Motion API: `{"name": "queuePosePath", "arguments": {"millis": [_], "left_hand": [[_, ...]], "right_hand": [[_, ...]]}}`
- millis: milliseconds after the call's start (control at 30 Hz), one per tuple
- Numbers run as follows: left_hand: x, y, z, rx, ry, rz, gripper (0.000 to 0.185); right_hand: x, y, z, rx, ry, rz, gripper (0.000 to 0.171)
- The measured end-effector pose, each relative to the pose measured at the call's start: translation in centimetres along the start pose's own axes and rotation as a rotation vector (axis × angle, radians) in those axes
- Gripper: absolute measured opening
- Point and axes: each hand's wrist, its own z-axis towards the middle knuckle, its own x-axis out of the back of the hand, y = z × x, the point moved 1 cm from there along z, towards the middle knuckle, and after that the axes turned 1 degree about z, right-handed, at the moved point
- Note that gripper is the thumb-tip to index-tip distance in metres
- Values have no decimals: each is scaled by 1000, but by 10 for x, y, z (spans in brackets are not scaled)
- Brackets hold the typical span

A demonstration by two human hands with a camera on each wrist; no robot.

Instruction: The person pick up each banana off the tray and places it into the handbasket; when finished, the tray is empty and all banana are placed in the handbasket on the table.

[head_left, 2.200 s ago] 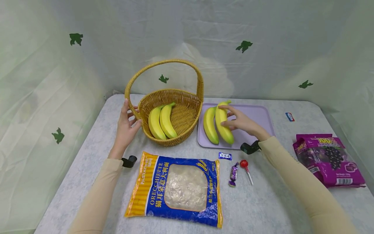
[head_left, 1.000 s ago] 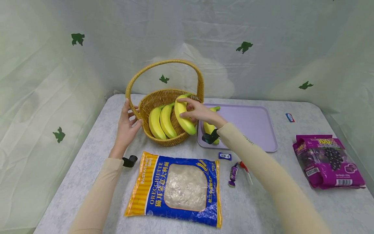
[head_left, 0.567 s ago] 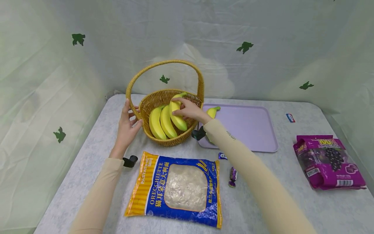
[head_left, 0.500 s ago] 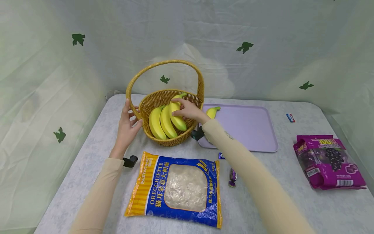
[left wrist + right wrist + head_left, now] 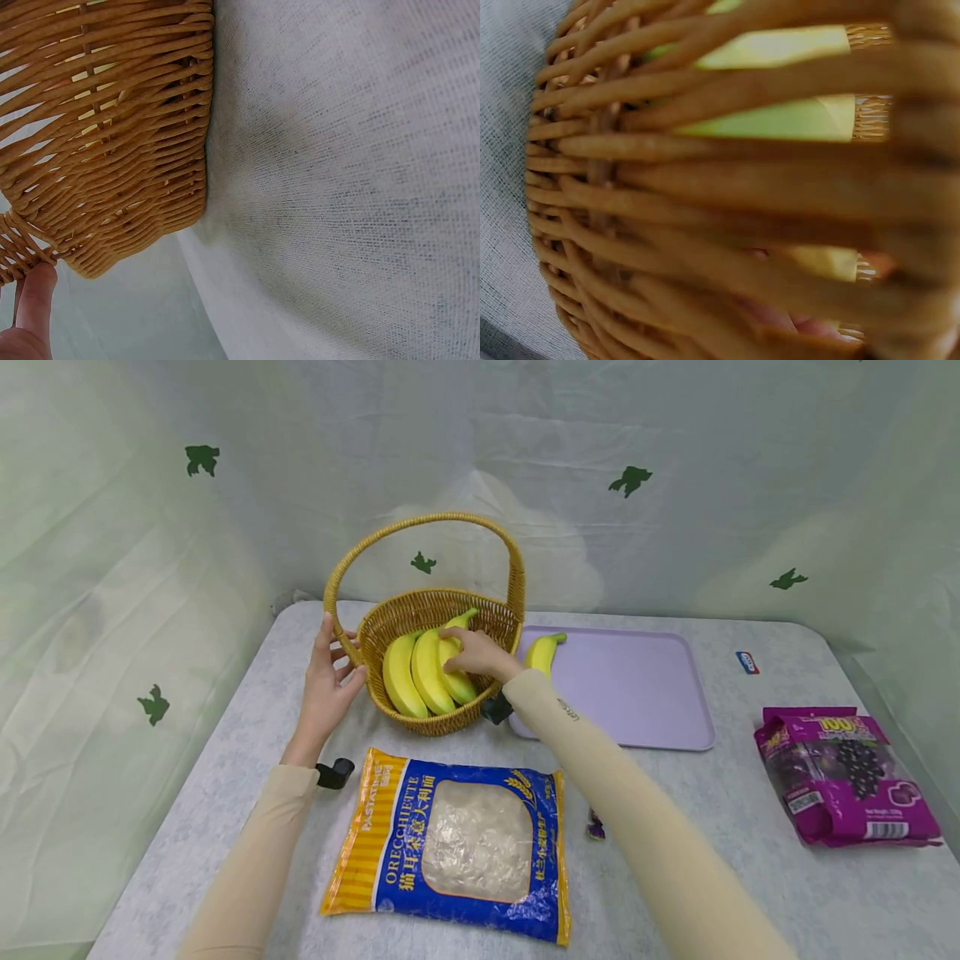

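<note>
Centre of the head view: wicker basket (image 5: 480,614) with a tall arched handle, woven golden-brown, standing on the grey table (image 5: 750,860).
Right hand (image 5: 472,653): reaches over the basket's right rim, fingers curled round a banana (image 5: 455,672) lying inside.
Banana look: bright yellow, smooth, curved, green at the stem tip; it lies rightmost of 3 in the basket, touching its neighbour.
Other 2 bananas (image 5: 411,670): side by side at the left of the basket floor, stems pointing to the upper right.
Left hand (image 5: 327,681): fingers loosely bent against the basket's left rim at the foot of the handle; the left wrist view shows 1 fingertip (image 5: 34,300) at the weave's lower edge.
Right wrist view: blurred weave close up, yellow peel (image 5: 780,120) behind it.
Right of the basket: lilac tray (image 5: 637,685) with 1 more banana (image 5: 542,652) at its left edge.
Lower centre: blue and yellow pasta bag (image 5: 457,843), flat.
Right edge: purple grape-print pouch (image 5: 847,772).
</note>
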Motion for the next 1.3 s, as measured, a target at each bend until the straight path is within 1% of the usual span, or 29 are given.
{"name": "queuePosePath", "arguments": {"millis": [167,500,567,633,700,733,867,933,1000,1067,1133,1300], "left_hand": [[0,2,1,-8,5,-6,93],[1,1,0,-16,8,2,90],[1,1,0,-14,8,3,90],[0,0,0,-10,5,4,90],[0,0,0,-6,4,1,90],[0,0,0,-5,4,1,90],[0,0,0,-6,8,3,90],[0,0,0,-8,9,7,90],[-1,0,1,-7,9,6,91],[-1,-1,1,-8,8,7,91],[-1,-1,1,-9,7,7,91],[0,-1,0,-8,8,9,91]], "right_hand": [[0,-2,1,-8,-17,-16,62],[0,-7,1,-30,-45,-110,62],[2,-8,0,-25,-43,-120,61],[6,-8,-2,-11,-20,-110,60],[12,-7,-5,12,5,-42,58],[16,-7,-7,25,18,9,56],[33,-1,-18,96,37,275,48],[41,4,-24,137,41,380,45],[48,10,-31,177,46,454,43],[53,17,-38,201,63,490,42],[57,25,-45,215,90,502,41],[62,48,-60,213,136,513,44]]}}
